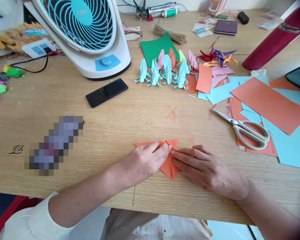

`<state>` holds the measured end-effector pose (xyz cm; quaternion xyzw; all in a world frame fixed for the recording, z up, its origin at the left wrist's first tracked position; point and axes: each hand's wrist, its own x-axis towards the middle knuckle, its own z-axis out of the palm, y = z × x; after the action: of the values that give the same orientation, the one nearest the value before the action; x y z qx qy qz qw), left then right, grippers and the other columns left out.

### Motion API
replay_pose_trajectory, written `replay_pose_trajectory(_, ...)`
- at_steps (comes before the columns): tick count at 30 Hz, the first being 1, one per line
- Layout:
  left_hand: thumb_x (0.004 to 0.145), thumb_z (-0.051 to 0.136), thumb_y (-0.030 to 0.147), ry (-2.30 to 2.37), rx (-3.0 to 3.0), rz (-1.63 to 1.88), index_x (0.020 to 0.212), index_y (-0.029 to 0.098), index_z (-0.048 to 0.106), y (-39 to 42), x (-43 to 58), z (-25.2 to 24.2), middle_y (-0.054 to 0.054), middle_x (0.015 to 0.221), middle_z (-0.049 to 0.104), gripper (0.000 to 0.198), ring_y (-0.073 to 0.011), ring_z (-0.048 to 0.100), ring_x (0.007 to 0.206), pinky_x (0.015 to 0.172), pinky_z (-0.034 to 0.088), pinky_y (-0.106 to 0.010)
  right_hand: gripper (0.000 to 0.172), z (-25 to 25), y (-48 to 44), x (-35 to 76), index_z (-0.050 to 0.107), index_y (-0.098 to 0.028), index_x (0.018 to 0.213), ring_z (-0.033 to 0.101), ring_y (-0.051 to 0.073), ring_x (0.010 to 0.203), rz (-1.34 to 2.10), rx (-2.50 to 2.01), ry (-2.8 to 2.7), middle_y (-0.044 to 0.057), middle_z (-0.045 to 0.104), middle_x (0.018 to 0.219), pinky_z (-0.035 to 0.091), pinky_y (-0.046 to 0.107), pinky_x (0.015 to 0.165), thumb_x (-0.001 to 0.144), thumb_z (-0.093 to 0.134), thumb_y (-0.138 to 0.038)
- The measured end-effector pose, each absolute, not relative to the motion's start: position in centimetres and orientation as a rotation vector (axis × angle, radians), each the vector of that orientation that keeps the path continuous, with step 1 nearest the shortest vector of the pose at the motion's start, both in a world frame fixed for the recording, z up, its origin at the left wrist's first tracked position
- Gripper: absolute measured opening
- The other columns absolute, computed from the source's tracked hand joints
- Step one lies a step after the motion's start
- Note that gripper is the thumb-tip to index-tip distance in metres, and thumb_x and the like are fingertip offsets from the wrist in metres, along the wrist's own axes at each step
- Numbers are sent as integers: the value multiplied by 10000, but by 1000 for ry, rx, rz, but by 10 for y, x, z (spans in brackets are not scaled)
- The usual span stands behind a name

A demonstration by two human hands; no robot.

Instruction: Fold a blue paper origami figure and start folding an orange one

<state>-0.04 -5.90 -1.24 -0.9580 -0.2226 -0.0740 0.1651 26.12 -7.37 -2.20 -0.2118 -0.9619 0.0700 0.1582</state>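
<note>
A piece of orange origami paper (170,170), folded into a pointed shape, lies on the table before me. My left hand (146,161) is closed on its upper part, fingertips pressed near the middle crease. From the other side my right hand (207,170) holds the paper's right edge, fingers together and tips on the fold. The two hands nearly touch at the fingertips, and they hide part of the folds. Beyond them stands a group of folded light-blue paper figures (167,70), with pink, orange and yellow-green ones behind.
Scissors (250,130) rest on orange and blue paper sheets (270,103) at the right. A black phone (107,92) and a white fan (125,50) are at the upper left. A blurred-out item (55,145) lies left. A red bottle (270,43) leans in view at the back right.
</note>
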Motion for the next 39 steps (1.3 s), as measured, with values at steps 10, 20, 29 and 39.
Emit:
replay_pose_trajectory(10,937,460,97,-681,-2747,-170,1335,107,589,-64,0,-11,-71,1401,593,419,-192,626,1096,792,590,-271,363,-21,-74,261,562,-86,1342,532,286,1278,150,-631,-2764,178,564,1417,470,447,920,1004,435,-131)
replay_pose_trajectory(20,967,443,115,-682,-2736,-156,1346,102,571,-63,0,-11,-74,1429,569,401,-177,618,1130,829,578,-256,360,-20,-73,260,562,-74,1333,535,272,1282,179,-618,-2742,186,603,1370,471,440,930,1002,426,-115)
replay_pose_trajectory(29,967,436,69,-689,-2739,-140,1373,114,534,-62,-1,-12,-60,1432,565,420,-160,612,1153,798,580,-235,352,-21,-73,262,551,-62,1332,538,287,1268,182,-587,-2769,182,583,1395,463,465,944,998,463,-128)
replay_pose_trajectory(39,959,445,69,-710,-2754,-70,1387,114,521,-64,2,-10,-74,1454,541,437,-173,599,1165,854,581,-262,366,-22,-77,264,562,-107,1338,514,296,1292,174,-627,-2795,159,567,1419,460,474,966,980,503,-146)
